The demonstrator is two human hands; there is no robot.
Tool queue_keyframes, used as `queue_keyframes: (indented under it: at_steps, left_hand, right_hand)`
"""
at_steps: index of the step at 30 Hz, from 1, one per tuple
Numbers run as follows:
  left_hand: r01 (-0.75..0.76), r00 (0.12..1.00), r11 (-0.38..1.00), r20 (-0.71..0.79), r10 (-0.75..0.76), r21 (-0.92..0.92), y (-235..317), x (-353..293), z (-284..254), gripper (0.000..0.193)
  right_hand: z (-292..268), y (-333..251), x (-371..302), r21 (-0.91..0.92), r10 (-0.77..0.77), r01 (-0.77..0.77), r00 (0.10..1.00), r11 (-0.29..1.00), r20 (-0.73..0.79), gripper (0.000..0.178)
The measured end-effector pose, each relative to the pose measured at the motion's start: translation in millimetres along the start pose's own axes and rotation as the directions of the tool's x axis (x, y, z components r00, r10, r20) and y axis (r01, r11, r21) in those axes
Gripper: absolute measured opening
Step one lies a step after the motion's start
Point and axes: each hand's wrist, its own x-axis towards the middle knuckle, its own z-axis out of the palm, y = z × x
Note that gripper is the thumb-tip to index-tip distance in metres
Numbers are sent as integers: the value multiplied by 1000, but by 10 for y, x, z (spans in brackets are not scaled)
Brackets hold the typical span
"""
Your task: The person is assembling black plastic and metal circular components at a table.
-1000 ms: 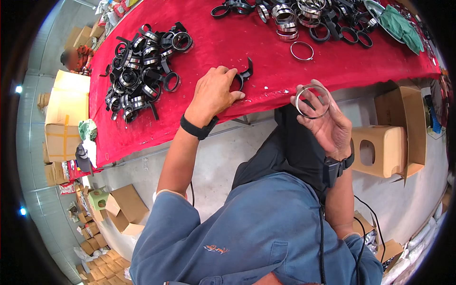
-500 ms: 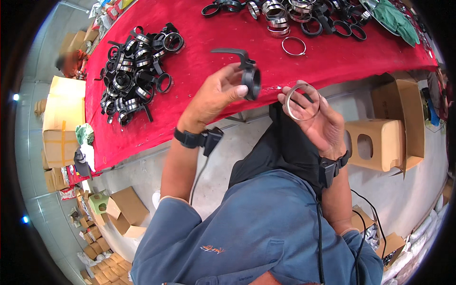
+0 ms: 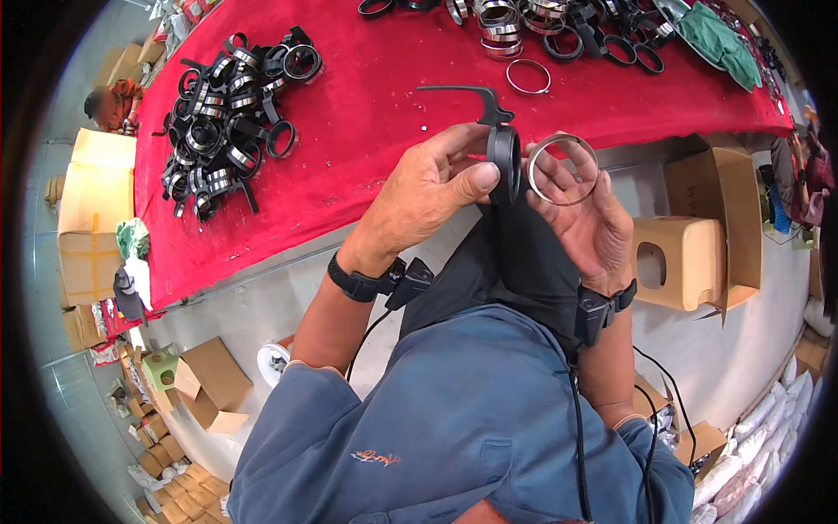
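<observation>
Left hand [image 3: 428, 188]: my thumb and fingers pinch a black ring with a bent strap-like arm [image 3: 504, 166]. The ring stands edge-on, thumb on its near side, fingers mostly hidden behind it. The arm rises from its top and runs off to the left over the cloth.

Right hand [image 3: 587, 229]: palm turned toward me, fingers loosely curled, grasping a thin silver metal hoop [image 3: 532, 171] against the thumb. Its opening faces me and my fingers show through it; cannot tell whether they pass inside or lie behind.

Relative position: hoop just to the right of the black ring, a narrow gap between them in this view. Both are held up at the near edge of the red tablecloth [image 3: 375, 105], above my black trousers [image 3: 476, 262].

On the cloth: left, a heap of black and silver ring parts [image 3: 205, 135]; far side, a second heap of similar parts [image 3: 559, 26], with a loose silver hoop [image 3: 528, 92] lying flat near it. Green cloth [image 3: 720, 48] at far right.

Below the table at right: tan stool-like block with an oval hole [image 3: 698, 262], just beside an open carton [image 3: 742, 210].
</observation>
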Motion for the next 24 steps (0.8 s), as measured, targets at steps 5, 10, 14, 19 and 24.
queue_keyframes:
  at_steps: [5, 10, 14, 19, 24]
  left_hand:
    - [13, 1000, 999, -3, -13, -35, -45, 9, -11, 72]
    - [44, 999, 998, 1, -44, -49, -4, -15, -7, 76]
    - [-15, 999, 994, 43, 20, -108, -132, 5, -8, 83]
    - [9, 998, 984, 66, 3, -177, -235, -24, -63, 88]
    - [19, 996, 978, 89, -1, -206, -196, -37, -60, 89]
  right_hand:
    - [-11, 15, 5, 41, 25, -24, 1000, 999, -6, 65]
    - [-47, -9, 7, 123, 111, -109, 994, 986, -4, 65]
    - [165, 58, -10, -623, -202, 164, 979, 765, 9, 78]
    - [348, 99, 23, -826, -325, 346, 922, 445, 212, 77]
    - [367, 76, 24, -895, -318, 383, 898, 228, 303, 76]
